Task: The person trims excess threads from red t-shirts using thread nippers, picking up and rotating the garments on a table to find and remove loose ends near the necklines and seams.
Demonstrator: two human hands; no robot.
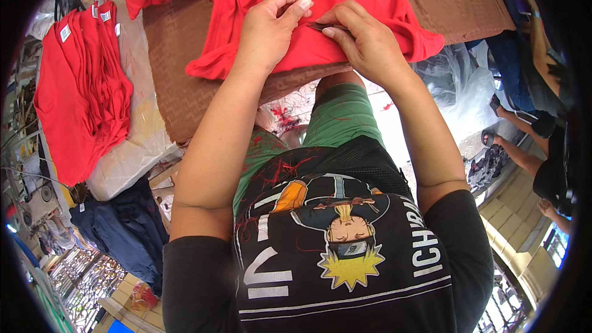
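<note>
Far left, a stack of red shirts (80, 86) lies on a pale plastic sheet (139, 142), with dark blue cloth (123, 228) nearer. On the brown tabletop (179, 55) in the middle lies a red shirt (320, 0). The left hand (268, 28) presses on its hem, fingers (296, 6) pinched narrow on the cloth. The right hand (364, 40), just beside it, pinches the same fold. Far right, another person's legs (524, 142) show.
</note>
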